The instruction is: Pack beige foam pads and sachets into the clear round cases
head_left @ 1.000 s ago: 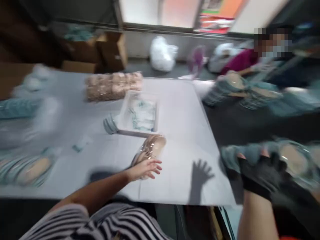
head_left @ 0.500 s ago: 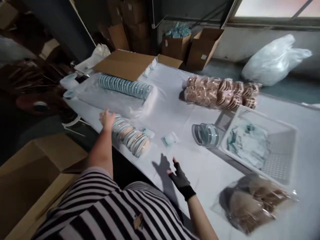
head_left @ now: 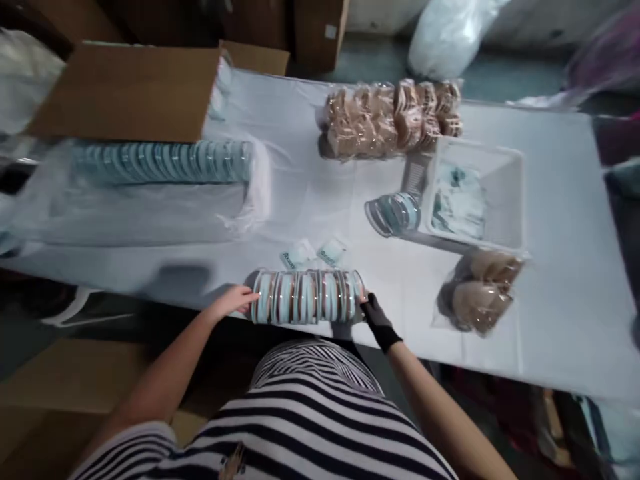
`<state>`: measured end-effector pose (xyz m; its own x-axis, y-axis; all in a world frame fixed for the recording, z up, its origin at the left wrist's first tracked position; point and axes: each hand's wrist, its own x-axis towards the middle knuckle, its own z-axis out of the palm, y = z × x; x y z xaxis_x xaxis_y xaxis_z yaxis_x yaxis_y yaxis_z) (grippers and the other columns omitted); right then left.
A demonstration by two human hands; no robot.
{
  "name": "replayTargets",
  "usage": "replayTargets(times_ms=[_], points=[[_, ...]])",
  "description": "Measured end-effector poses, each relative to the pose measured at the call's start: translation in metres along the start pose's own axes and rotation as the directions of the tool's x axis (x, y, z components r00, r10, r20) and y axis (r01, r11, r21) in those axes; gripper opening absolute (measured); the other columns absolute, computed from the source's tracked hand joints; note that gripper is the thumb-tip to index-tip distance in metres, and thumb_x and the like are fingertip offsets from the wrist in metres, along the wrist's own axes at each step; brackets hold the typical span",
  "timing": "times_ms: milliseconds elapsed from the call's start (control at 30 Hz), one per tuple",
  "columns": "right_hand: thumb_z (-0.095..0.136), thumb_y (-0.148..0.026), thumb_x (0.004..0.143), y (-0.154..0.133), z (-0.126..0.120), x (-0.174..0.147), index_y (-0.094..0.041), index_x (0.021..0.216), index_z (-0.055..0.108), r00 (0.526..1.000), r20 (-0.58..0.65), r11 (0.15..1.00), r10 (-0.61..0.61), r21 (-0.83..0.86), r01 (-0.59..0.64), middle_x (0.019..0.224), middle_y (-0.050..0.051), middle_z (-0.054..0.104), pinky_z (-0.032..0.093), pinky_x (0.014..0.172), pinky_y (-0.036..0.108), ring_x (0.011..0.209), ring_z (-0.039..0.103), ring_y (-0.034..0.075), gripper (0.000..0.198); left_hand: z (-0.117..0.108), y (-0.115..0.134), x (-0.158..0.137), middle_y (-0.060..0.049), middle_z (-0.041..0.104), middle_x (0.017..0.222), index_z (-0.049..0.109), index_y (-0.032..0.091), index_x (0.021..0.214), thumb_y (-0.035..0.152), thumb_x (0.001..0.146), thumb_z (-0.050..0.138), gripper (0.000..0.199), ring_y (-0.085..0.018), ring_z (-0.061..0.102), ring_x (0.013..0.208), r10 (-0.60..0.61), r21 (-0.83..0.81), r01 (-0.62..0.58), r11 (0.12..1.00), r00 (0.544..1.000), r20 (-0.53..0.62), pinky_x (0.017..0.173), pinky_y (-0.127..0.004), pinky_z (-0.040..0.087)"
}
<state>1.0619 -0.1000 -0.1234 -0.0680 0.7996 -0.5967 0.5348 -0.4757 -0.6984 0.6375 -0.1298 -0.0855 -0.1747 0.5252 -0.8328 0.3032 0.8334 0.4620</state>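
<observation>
A row of round, clear-wrapped discs (head_left: pixel 306 297), pale blue with brown between, lies along the table's near edge. At its left end my bare left hand (head_left: pixel 235 301) presses its fingers against the last disc. My right hand (head_left: pixel 377 317), in a dark fingerless glove, closes on the opposite end, so the row is held between both hands. Just behind the row lie two small printed packets (head_left: pixel 299 255). A short, leaning stack of similar clear-and-blue discs (head_left: pixel 395 213) sits farther back, beside the white basket (head_left: pixel 517 193).
Pale packets (head_left: pixel 457 203) fill part of the basket. Bagged brown pads (head_left: pixel 393 123) sit at the back, and another bag of them (head_left: pixel 483 293) at right. A longer disc row (head_left: pixel 165 162) lies in plastic at left, near a cardboard box (head_left: pixel 135 90).
My view has swung left-to-right over the table. The discs now stand in one straight row. My right hand has come from the open table onto the row's right end; my left stays at its left.
</observation>
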Motion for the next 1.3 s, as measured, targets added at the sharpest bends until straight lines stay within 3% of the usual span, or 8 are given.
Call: replayTargets(times_ms=[300, 433, 500, 567, 633, 767, 1033, 1300], points=[[0.046, -0.065, 0.085, -0.028, -0.166, 0.078, -0.020, 0.104, 0.067, 0.969, -0.246, 0.926, 0.018, -0.360, -0.109, 0.103, 0.009, 0.072, 0.046, 0.080, 0.031, 0.092, 0.063, 0.024, 0.053, 0.204, 0.053, -0.020, -0.010, 0.076, 0.091, 0.072, 0.018, 0.077, 0.070, 0.069, 0.062, 0.054, -0.025, 0.070, 0.095, -0.014, 0.124, -0.096, 0.988, 0.734, 0.679, 0.093, -0.036, 0.050], [0.051, -0.068, 0.082, -0.033, -0.170, 0.088, -0.024, 0.111, 0.069, 0.985, -0.170, 0.909, 0.019, -0.407, -0.088, 0.112, 0.007, 0.071, 0.046, 0.081, 0.030, 0.097, 0.064, 0.024, 0.055, 0.209, 0.089, -0.019, -0.007, 0.073, 0.070, 0.071, 0.020, 0.064, 0.065, 0.072, 0.063, 0.047, -0.026, 0.069, 0.077, -0.147, 0.393, -0.307, 0.867, 0.595, 0.790, 0.084, -0.039, 0.053], [0.052, -0.069, 0.082, -0.033, -0.157, 0.086, -0.027, 0.114, 0.068, 0.993, -0.121, 0.919, 0.016, -0.390, -0.062, 0.112, 0.005, 0.072, 0.046, 0.080, 0.029, 0.098, 0.065, 0.023, 0.055, 0.212, 0.137, -0.011, -0.007, 0.073, 0.070, 0.072, 0.019, 0.068, 0.062, 0.082, 0.053, 0.049, -0.025, 0.069, 0.074, -0.058, 0.440, -0.475, 0.762, 0.627, 0.776, 0.078, -0.037, 0.054], [0.057, -0.067, 0.081, -0.029, -0.145, 0.086, -0.028, 0.114, 0.068, 0.996, -0.089, 0.935, -0.008, -0.354, -0.024, 0.111, 0.004, 0.072, 0.047, 0.082, 0.029, 0.098, 0.065, 0.023, 0.053, 0.230, 0.198, 0.004, -0.008, 0.075, 0.093, 0.073, 0.019, 0.090, 0.054, 0.092, 0.042, 0.047, -0.023, 0.069, 0.090, 0.381, 0.338, -0.664, 0.667, 0.694, 0.611, 0.087, -0.035, 0.052], [0.062, -0.060, 0.080, -0.019, -0.140, 0.088, -0.026, 0.111, 0.069, 0.994, -0.087, 0.965, -0.067, -0.258, 0.042, 0.109, 0.005, 0.072, 0.047, 0.084, 0.030, 0.098, 0.065, 0.023, 0.046, 0.262, 0.252, 0.024, -0.007, 0.062, 0.135, 0.060, 0.021, 0.130, 0.044, 0.096, 0.038, 0.046, -0.021, 0.055, 0.124, 0.725, 0.297, -0.836, 0.463, 0.549, 0.416, 0.106, -0.034, 0.041], [0.047, -0.040, 0.091, 0.028, -0.143, 0.091, -0.021, 0.117, 0.062, 0.913, -0.406, 0.974, -0.039, 0.188, 0.125, 0.102, 0.005, 0.071, 0.051, 0.084, 0.031, 0.092, 0.064, 0.018, 0.036, 0.318, 0.298, 0.058, -0.002, 0.060, 0.138, 0.057, 0.027, 0.137, 0.046, 0.096, 0.044, 0.047, -0.024, 0.053, 0.129, 0.553, 0.472, -0.835, 0.281, 0.543, 0.632, 0.105, -0.034, 0.042], [0.061, -0.022, 0.080, 0.091, -0.126, 0.092, -0.018, 0.095, 0.056, 0.970, 0.215, 0.795, 0.118, 0.564, -0.222, 0.056, -0.006, 0.054, 0.051, 0.052, 0.021, 0.049, 0.054, 0.009, 0.016, 0.313, 0.282, 0.064, 0.000, 0.068, 0.126, 0.069, 0.029, 0.123, 0.048, 0.097, 0.038, 0.045, -0.025, 0.061, 0.118, 0.447, 0.542, -0.799, 0.260, 0.597, 0.666, 0.095, -0.032, 0.047], [0.068, -0.022, 0.080, 0.076, -0.152, 0.102, -0.017, 0.068, 0.050, 0.944, 0.300, 0.868, 0.139, 0.422, -0.262, 0.053, -0.004, 0.050, 0.050, 0.045, 0.023, 0.043, 0.050, 0.009, 0.022, 0.307, 0.299, 0.066, -0.003, 0.070, 0.123, 0.071, 0.023, 0.120, 0.057, 0.093, 0.039, 0.054, -0.024, 0.063, 0.110, 0.329, 0.404, -0.846, 0.349, 0.514, 0.792, 0.093, -0.029, 0.047]])
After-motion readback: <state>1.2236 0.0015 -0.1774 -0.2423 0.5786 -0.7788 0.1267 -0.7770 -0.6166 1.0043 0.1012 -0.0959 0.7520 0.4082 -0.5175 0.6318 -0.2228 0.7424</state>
